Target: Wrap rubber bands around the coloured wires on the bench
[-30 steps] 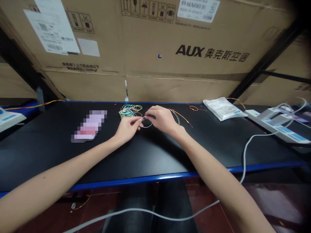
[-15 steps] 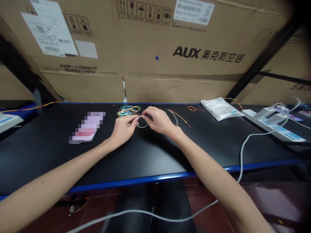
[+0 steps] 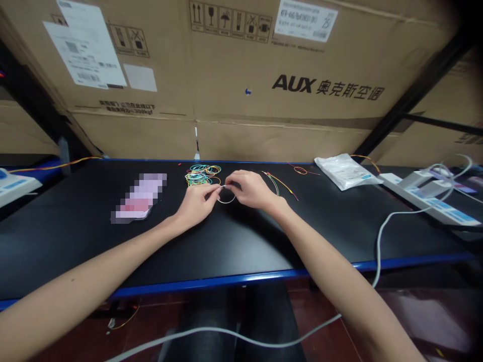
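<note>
Wire loop (image 3: pixel 227 201) farther right, below fingers (image 3: pixel 210 190)

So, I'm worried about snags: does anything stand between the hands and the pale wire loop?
Nothing visible does: the left hand and right hand already hold the thin pale wire loop at its top. The tangle of coloured wires lies beyond the left hand, not across the loop.

White wire loop (image 3: pixel 227 202) — wider than before
</note>
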Tool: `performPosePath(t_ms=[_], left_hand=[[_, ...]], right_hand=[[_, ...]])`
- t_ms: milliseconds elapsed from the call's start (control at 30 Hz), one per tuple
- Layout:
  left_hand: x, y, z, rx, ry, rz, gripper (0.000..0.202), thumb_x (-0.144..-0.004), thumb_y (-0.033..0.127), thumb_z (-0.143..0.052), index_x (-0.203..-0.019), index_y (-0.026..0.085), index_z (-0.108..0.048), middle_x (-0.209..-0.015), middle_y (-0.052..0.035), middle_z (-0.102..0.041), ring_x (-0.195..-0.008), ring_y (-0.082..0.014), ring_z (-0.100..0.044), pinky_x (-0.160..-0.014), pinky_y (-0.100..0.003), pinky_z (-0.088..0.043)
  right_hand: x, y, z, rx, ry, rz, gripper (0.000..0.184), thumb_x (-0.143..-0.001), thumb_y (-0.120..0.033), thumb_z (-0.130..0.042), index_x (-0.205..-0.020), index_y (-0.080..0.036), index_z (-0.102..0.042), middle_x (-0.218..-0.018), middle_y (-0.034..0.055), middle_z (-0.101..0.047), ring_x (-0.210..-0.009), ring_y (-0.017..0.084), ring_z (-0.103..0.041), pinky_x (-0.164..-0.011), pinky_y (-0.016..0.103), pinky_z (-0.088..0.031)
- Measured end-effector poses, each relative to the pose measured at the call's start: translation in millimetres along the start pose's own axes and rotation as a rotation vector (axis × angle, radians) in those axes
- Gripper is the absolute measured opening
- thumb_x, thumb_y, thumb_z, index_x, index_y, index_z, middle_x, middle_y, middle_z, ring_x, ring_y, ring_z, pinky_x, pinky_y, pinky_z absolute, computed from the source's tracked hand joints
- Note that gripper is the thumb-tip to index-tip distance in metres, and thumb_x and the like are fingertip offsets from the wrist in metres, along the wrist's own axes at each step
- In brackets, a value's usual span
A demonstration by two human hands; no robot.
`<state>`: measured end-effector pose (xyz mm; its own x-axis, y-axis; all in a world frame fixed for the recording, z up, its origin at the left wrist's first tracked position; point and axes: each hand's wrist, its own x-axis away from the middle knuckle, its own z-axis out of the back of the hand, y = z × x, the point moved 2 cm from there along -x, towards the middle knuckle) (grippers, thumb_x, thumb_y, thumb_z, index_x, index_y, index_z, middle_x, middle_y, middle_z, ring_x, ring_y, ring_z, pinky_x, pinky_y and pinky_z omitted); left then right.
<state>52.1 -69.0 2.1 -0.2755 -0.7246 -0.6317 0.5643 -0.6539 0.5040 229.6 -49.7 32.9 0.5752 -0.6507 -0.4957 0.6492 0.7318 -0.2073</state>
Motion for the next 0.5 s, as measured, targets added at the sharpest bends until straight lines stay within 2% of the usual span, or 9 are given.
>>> performPosePath(t_ms=[133, 267, 433, 500], left_hand=[[2, -3, 0.7, -0.138, 0.011, -0.14, 0.025, -0.093, 0.028, -0.051, -0.094, 0.018, -0.073, -0.078, -0.0052, -0.073, -0.068, -0.0169, -0.066, -0.065, -0.028, -0.051], [-2, -1, 5.0, -0.198, 0.056, -0.191, 0.023, -0.093, 0.027, -0.051, -0.088, 0.02, -0.073, -0.073, -0.0036, -0.073, -0.072, -0.0188, -0.067, -0.074, -0.032, -0.052], [-9, -1, 7.6, -0.032, 0.032, 0.009, 0.025, -0.091, 0.031, -0.053, -0.078, 0.02, -0.072, -0.067, 0.0006, -0.071, -0.062, -0.016, -0.066, -0.059, -0.026, -0.048], [-9, 0, 6.7, 0.008, 0.003, 0.078, 0.025, -0.09, 0.033, -0.054, -0.078, 0.02, -0.072, -0.065, 0.0011, -0.071, -0.06, -0.0159, -0.065, -0.058, -0.026, -0.048]], right_hand=[[-1, 0, 3, -0.112, -0.057, -0.075, 0.013, -0.09, -0.019, -0.058, -0.088, -0.017, -0.071, -0.086, 0.0048, -0.071, -0.074, 0.015, -0.059, -0.068, 0.026, -0.038], [-3, -2, 4, -0.189, -0.056, -0.14, 0.014, -0.091, -0.02, -0.058, -0.089, -0.016, -0.07, -0.083, 0.0047, -0.071, -0.07, 0.013, -0.058, -0.066, 0.025, -0.039], [-1, -5, 1, -0.02, 0.049, -0.053, 0.015, -0.092, -0.024, -0.057, -0.096, -0.017, -0.07, -0.099, 0.0083, -0.07, -0.09, 0.018, -0.061, -0.077, 0.028, -0.043], [0, -5, 0, 0.023, 0.07, -0.025, 0.016, -0.093, -0.024, -0.056, -0.096, -0.018, -0.071, -0.101, 0.0078, -0.07, -0.092, 0.018, -0.061, -0.079, 0.029, -0.044]])
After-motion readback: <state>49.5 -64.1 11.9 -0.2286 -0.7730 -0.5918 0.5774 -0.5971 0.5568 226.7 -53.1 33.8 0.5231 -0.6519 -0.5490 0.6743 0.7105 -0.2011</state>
